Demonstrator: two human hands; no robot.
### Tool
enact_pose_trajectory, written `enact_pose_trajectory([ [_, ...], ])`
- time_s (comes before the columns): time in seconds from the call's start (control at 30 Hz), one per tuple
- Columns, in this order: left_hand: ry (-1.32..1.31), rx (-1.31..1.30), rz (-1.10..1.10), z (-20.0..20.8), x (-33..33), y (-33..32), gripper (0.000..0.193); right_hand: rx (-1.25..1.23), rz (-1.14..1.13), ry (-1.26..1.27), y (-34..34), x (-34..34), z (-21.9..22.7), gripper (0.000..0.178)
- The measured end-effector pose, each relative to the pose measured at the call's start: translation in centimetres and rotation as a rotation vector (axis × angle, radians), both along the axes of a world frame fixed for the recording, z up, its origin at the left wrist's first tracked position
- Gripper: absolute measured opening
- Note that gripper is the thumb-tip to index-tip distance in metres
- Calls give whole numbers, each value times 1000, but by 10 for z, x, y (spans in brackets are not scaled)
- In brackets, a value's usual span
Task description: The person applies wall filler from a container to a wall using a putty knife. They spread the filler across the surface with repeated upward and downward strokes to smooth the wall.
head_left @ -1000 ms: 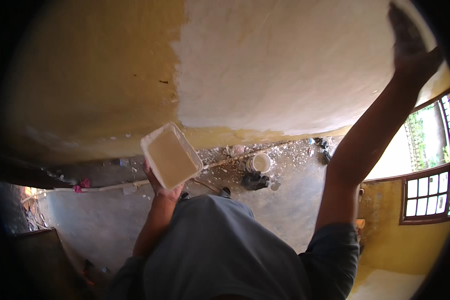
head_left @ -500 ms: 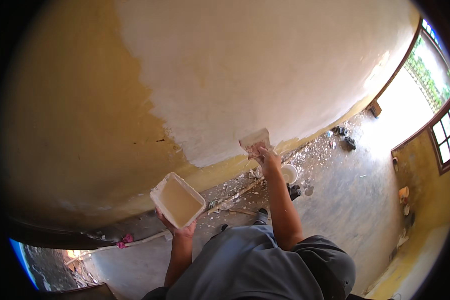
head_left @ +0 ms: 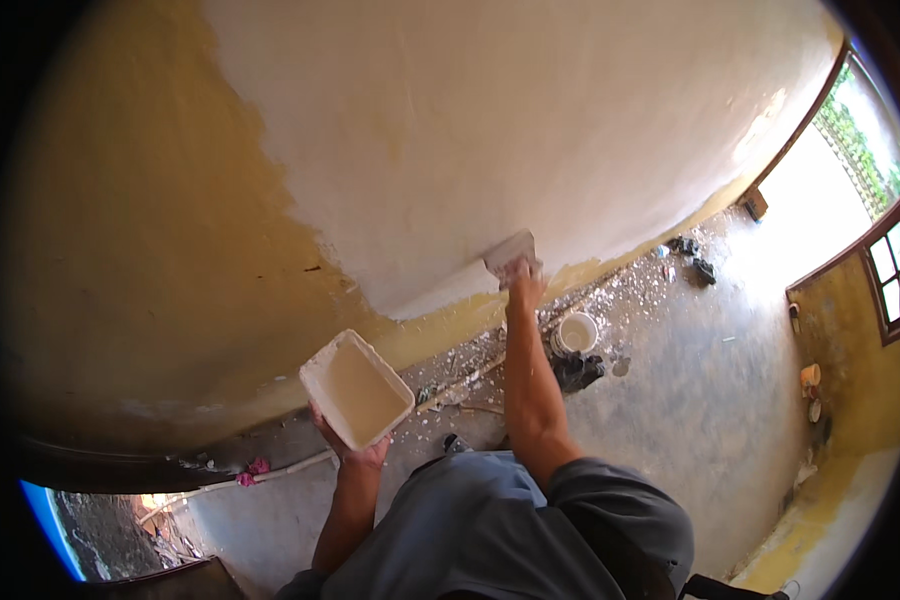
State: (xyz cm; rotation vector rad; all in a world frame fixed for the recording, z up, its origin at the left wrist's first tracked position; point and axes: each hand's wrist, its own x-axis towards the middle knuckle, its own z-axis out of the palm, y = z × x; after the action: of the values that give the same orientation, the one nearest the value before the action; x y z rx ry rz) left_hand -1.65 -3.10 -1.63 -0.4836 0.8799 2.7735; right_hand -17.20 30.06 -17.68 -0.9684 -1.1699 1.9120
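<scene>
In my left hand [head_left: 363, 456] is a white rectangular tub [head_left: 390, 425], gripped from below and tilted, with pale wall filler [head_left: 358, 390] inside. My right hand [head_left: 526, 283] is closed around a wide, flat filling knife [head_left: 510, 252] smeared with filler. Its blade lies at the lower part of the wall [head_left: 450, 150], where a whitish coat covers the yellow paint [head_left: 170, 230]. The coat's ragged edge runs down to the left of the knife. Most of the knife's handle is hidden by my fingers.
Along the wall's foot lie a long pole [head_left: 300, 466], pale flakes and a pink cloth [head_left: 254, 470]. A white bucket [head_left: 576, 332] stands beside dark crumpled plastic [head_left: 578, 372]. More black scraps [head_left: 704, 271] lie toward the bright doorway. At the right-hand wall sits an orange container [head_left: 810, 376].
My right hand has moved up and slightly left, bringing the knife's blade to the wall. The bucket shows more fully now. My left hand and the tub have hardly moved.
</scene>
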Motion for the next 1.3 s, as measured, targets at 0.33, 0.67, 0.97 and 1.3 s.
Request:
enact_pose_trajectory([
  [0.33, 5, 61, -36, 7, 7, -1, 63, 799, 29, -152, -77, 2, 141, 26],
  [0.67, 37, 88, 55, -4, 8, -6, 65, 1062, 209, -118, -99, 4, 54, 45],
  [0.97, 23, 99, -3, 1, 19, -7, 65, 698, -226, -77, 38, -47, 124, 28],
  [1.3, 17, 157, -17, 1, 9, 2, 65, 1150, -68, -34, -67, -24, 127, 25],
])
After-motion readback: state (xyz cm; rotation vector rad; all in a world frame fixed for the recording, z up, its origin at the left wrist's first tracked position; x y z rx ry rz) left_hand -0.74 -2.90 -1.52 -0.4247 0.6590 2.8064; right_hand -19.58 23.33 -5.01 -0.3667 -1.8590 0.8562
